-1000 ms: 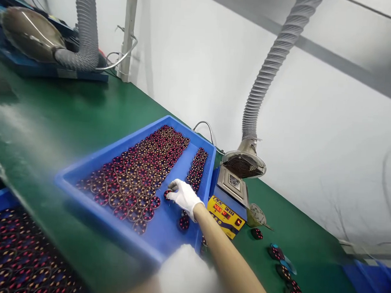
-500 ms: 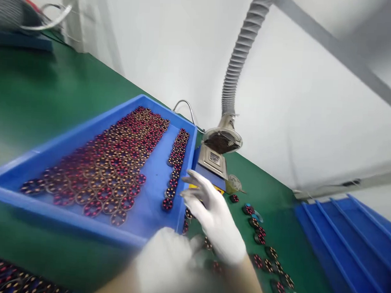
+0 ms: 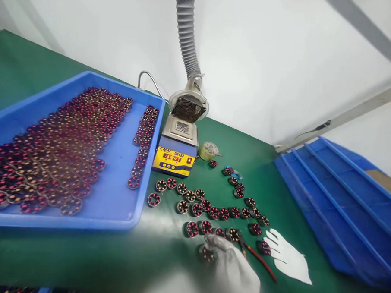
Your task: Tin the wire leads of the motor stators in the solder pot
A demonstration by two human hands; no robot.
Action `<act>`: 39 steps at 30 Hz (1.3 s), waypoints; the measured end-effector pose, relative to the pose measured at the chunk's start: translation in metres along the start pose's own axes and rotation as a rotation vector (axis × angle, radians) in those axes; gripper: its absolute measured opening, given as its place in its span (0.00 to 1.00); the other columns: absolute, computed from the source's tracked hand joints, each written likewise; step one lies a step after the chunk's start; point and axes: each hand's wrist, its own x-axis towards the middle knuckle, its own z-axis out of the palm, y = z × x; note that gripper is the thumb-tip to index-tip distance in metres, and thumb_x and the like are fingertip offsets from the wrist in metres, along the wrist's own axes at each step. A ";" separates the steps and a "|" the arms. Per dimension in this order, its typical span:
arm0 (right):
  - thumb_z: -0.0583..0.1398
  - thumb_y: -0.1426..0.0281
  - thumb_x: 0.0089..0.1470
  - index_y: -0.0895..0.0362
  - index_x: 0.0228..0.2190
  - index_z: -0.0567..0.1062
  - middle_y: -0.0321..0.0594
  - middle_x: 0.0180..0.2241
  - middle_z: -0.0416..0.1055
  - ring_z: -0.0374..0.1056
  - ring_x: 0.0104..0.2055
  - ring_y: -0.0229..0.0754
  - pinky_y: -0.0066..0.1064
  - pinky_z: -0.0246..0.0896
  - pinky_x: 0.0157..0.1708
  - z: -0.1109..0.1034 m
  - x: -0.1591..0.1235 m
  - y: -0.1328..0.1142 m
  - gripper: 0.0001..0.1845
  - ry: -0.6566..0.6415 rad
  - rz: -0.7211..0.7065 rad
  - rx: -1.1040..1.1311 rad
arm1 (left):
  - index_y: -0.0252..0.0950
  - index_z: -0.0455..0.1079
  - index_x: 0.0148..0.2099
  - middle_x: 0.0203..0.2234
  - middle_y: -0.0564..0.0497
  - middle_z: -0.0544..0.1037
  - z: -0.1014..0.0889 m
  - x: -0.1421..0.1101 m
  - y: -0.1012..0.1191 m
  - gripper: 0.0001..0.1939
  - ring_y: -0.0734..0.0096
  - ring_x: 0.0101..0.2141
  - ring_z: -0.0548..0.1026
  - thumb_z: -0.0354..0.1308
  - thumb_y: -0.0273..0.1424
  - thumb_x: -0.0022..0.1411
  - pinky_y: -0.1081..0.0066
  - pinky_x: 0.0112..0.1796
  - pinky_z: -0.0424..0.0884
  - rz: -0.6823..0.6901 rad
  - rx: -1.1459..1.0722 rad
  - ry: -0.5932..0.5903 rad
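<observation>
Head view: the right hand (image 3: 236, 271), in a white glove with greyed fingers, was positioned over the front of the bench (image 3: 80, 254). Its fingers were closed, curled onto a round part (image 3: 206, 253) at their tips; contact between this part and the bench could not be determined. The part was located just in front of a short row of similar parts (image 3: 206, 227). The left hand (image 3: 174, 287) registered only as a pale blur at the lower edge; the state of its fingers could not be told. Red-handled pliers (image 3: 262, 262) lay beside the right hand, and a loose white glove (image 3: 290, 259) lay farther right. A machine with a yellow front (image 3: 173, 162) stood behind the parts. A blue tray (image 3: 121, 224) stood at the left, containing a large block of parts and a narrow strip along its right wall.
</observation>
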 end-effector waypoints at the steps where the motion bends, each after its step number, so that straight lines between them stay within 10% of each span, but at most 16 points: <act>1: 0.63 0.58 0.45 0.52 0.29 0.78 0.45 0.30 0.75 0.71 0.29 0.48 0.38 0.68 0.27 -0.003 0.002 0.002 0.11 -0.005 0.030 0.066 | 0.34 0.69 0.38 0.30 0.49 0.73 0.000 -0.001 -0.002 0.12 0.71 0.31 0.71 0.52 0.38 0.63 0.69 0.33 0.70 0.022 -0.006 -0.039; 6: 0.61 0.56 0.48 0.53 0.30 0.77 0.39 0.17 0.69 0.63 0.14 0.39 0.28 0.54 0.09 -0.009 0.018 0.005 0.14 -0.082 0.137 0.245 | 0.38 0.68 0.45 0.33 0.50 0.73 0.003 0.008 -0.035 0.11 0.64 0.35 0.72 0.53 0.35 0.61 0.63 0.37 0.69 -0.289 0.161 -0.065; 10: 0.66 0.61 0.42 0.57 0.30 0.78 0.40 0.20 0.72 0.66 0.17 0.39 0.30 0.61 0.15 0.007 0.016 0.004 0.14 0.075 0.093 0.126 | 0.30 0.54 0.62 0.33 0.43 0.71 0.023 0.022 -0.057 0.25 0.57 0.33 0.71 0.46 0.21 0.62 0.58 0.34 0.68 -0.335 0.391 -0.072; 17: 0.69 0.68 0.38 0.53 0.29 0.80 0.42 0.27 0.77 0.71 0.28 0.48 0.37 0.68 0.27 0.015 0.008 0.011 0.11 0.252 -0.227 -0.160 | 0.28 0.59 0.59 0.26 0.45 0.70 0.031 0.045 -0.055 0.24 0.60 0.26 0.72 0.43 0.19 0.60 0.65 0.25 0.67 -0.328 0.594 -0.027; 25: 0.61 0.58 0.47 0.56 0.35 0.78 0.47 0.34 0.76 0.73 0.33 0.49 0.38 0.70 0.35 0.012 0.019 0.008 0.17 0.011 -0.038 0.044 | 0.35 0.66 0.53 0.27 0.49 0.73 0.030 0.019 -0.059 0.24 0.62 0.26 0.73 0.45 0.15 0.57 0.64 0.25 0.69 -0.277 0.577 0.044; 31: 0.68 0.58 0.34 0.54 0.34 0.74 0.47 0.38 0.75 0.72 0.32 0.46 0.32 0.68 0.28 0.032 0.038 0.007 0.23 -0.469 0.203 0.350 | 0.34 0.58 0.49 0.26 0.51 0.72 0.001 -0.004 -0.042 0.15 0.67 0.24 0.70 0.42 0.20 0.60 0.67 0.25 0.63 0.015 0.455 0.563; 39: 0.68 0.63 0.39 0.54 0.34 0.74 0.42 0.30 0.75 0.69 0.27 0.39 0.29 0.64 0.25 0.061 0.055 -0.027 0.17 -0.474 0.112 0.266 | 0.34 0.56 0.52 0.27 0.51 0.74 -0.014 -0.018 -0.059 0.16 0.68 0.25 0.69 0.48 0.25 0.62 0.65 0.29 0.62 0.065 0.465 0.583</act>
